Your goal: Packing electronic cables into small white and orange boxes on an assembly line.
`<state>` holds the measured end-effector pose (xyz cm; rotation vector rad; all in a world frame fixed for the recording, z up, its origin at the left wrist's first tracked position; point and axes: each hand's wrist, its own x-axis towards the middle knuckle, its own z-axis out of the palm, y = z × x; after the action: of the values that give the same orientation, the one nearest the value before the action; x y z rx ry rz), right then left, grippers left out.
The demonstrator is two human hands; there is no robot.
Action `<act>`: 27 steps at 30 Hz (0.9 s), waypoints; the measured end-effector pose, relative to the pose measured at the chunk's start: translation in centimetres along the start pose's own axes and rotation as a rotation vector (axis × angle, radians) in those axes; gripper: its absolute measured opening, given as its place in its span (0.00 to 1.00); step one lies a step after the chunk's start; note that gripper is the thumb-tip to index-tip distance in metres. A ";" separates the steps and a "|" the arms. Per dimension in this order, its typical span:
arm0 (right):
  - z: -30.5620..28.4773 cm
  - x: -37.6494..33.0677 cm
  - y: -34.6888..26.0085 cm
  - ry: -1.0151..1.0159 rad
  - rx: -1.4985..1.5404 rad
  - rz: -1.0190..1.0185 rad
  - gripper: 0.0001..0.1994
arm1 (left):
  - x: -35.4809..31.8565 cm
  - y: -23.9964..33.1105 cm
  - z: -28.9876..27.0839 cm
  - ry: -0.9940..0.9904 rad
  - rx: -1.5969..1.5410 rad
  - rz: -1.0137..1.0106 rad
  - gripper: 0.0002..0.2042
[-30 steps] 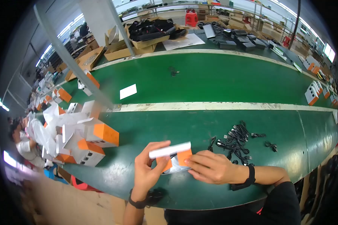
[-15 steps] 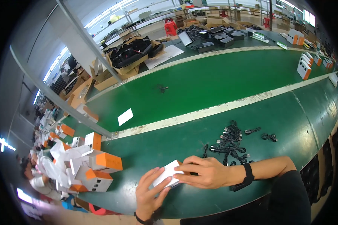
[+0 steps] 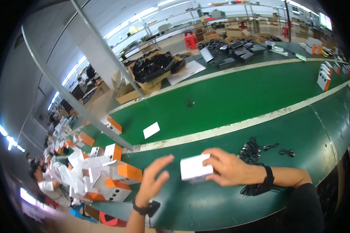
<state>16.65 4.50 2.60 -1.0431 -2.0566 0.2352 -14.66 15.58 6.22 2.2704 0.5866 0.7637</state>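
Note:
My right hand (image 3: 227,167) grips a small white box (image 3: 195,167) by its right end, above the green table. To the left of the box is my left hand (image 3: 154,179), apart from it, with fingers spread and nothing in them. Beyond and beside my right forearm lies a pile of black cables (image 3: 251,150), partly hidden by the arm. A coiled cable (image 3: 287,152) and another short bundle (image 3: 271,146) lie to the right of the pile. Each of my wrists wears a black band.
White and orange boxes (image 3: 118,189) crowd the left side, with white plastic wrapping (image 3: 64,171) among them. A green belt (image 3: 221,101) runs behind a pale rail, carrying a white card (image 3: 151,130) and a small dark cable (image 3: 190,103). A metal post (image 3: 105,46) rises at the left.
My left hand has let go of the white box and moved away to the left. My right hand has kept hold and turned the box. The whole view has shifted.

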 end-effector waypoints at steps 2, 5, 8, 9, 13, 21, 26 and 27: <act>-2.5 -0.2 3.8 0.194 -0.209 0.175 0.27 | 4.6 -4.4 0.0 0.096 0.118 -0.198 0.24; -8.7 -1.4 10.5 0.497 -0.370 0.421 0.30 | 10.1 -16.9 -1.1 0.122 0.472 -0.129 0.28; -12.7 -2.9 17.0 0.555 -0.589 0.850 0.27 | 11.6 -25.0 -3.9 0.190 0.599 -0.076 0.30; -13.2 -3.9 19.5 0.595 -0.797 0.844 0.26 | 11.0 -28.0 -5.5 0.184 0.684 -0.068 0.34; -21.0 -10.3 25.3 0.372 -1.225 1.155 0.29 | 14.5 -30.8 -4.4 -0.008 0.702 -0.257 0.33; -12.9 2.5 24.2 0.285 -1.137 0.652 0.23 | 10.9 -32.5 -9.4 0.046 0.617 -0.144 0.19; -8.2 5.2 27.6 0.082 -0.855 0.639 0.22 | 11.8 -4.2 5.0 0.151 0.291 -0.123 0.17; -6.7 6.5 28.5 0.066 -0.823 0.672 0.25 | 7.8 -0.5 5.7 0.117 0.276 -0.097 0.17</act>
<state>36.29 26.43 -2.92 -2.1930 -1.6751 -0.3491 -5.29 17.95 5.22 2.4361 0.8990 0.8126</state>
